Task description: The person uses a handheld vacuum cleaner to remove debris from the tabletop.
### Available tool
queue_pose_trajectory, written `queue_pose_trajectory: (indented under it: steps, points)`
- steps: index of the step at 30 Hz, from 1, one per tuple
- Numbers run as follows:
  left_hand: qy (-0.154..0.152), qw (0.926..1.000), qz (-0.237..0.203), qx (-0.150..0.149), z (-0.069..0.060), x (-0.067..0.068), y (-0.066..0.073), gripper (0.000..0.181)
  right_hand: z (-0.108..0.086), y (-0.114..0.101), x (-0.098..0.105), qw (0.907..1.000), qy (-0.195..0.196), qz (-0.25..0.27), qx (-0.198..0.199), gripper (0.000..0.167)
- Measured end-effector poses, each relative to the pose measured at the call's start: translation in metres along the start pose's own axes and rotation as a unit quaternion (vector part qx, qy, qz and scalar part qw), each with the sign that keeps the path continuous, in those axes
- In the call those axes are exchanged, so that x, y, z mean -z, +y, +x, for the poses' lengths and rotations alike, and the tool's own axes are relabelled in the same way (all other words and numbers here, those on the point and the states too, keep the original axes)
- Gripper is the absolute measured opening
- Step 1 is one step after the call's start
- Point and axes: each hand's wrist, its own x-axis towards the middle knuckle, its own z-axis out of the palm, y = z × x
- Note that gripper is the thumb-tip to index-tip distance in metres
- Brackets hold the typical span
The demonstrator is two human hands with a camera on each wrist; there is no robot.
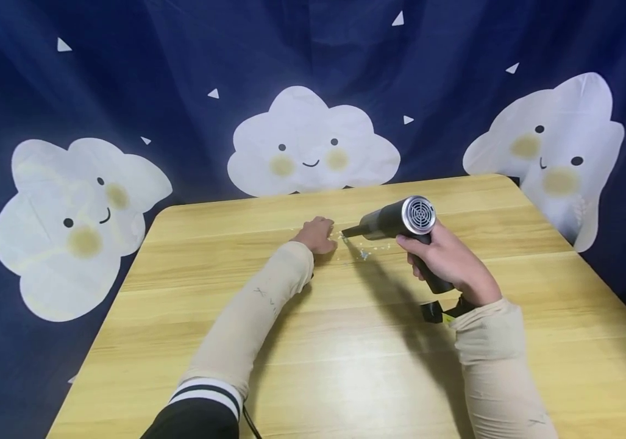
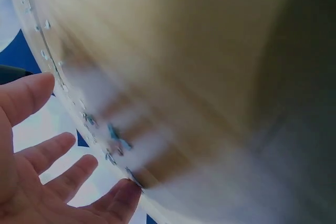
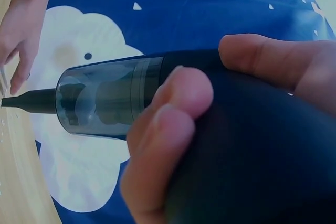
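My right hand (image 1: 447, 255) grips the handle of a black handheld vacuum cleaner (image 1: 386, 221), thumb and fingers wrapped round it. Its see-through dust cup (image 3: 102, 98) shows in the right wrist view. The narrow nozzle (image 1: 352, 231) points left and down, close to small pale and bluish scraps (image 1: 364, 255) scattered on the wooden table. Left of the nozzle, my left hand (image 1: 317, 236) reaches down by the scraps with its fingers spread and nothing held. In the left wrist view, one fingertip of that hand is right by some bluish scraps (image 2: 116, 136).
The wooden table (image 1: 313, 341) spans the space below both arms. Behind it hangs a dark blue curtain (image 1: 192, 36) printed with white clouds. A black cable (image 1: 251, 422) runs below the left sleeve. A black device (image 1: 431, 311) sits at the right wrist.
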Motion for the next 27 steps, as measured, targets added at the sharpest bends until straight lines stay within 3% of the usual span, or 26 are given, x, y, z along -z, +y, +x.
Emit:
queue_pose_trajectory:
  steps: [8, 14, 16, 19, 22, 24, 27]
  points:
    - [-0.018, 0.9996, 0.021, -0.01, 0.007, -0.004, 0.018, 0.048, -0.004, -0.001, 0.005, 1.0, 0.003, -0.001, -0.005, 0.044]
    - [-0.008, 0.9996, -0.017, -0.022, 0.004, 0.0, 0.018, 0.046, -0.005, -0.002, 0.007, 0.9999, 0.0, -0.007, -0.01, 0.041]
    - [0.014, 0.9993, -0.035, 0.001, 0.001, 0.004, 0.012, 0.05, -0.004, -0.002, 0.006, 0.9999, -0.001, -0.009, -0.012, 0.041]
    - [0.039, 0.9959, -0.044, 0.069, -0.007, 0.009, -0.001, 0.057, -0.002, -0.002, 0.005, 0.9998, -0.004, -0.016, -0.009, 0.04]
    - [0.017, 0.9919, -0.027, 0.123, -0.014, 0.009, -0.013, 0.061, -0.001, -0.002, 0.004, 0.9997, -0.006, -0.021, -0.005, 0.038]
    - [-0.008, 0.9909, -0.027, 0.132, -0.017, 0.008, -0.016, 0.063, -0.001, -0.001, 0.004, 0.9997, -0.007, -0.022, -0.004, 0.038]
    - [-0.037, 0.9924, -0.022, 0.115, -0.018, 0.007, -0.015, 0.065, -0.002, -0.001, 0.005, 0.9997, -0.009, -0.022, -0.007, 0.038]
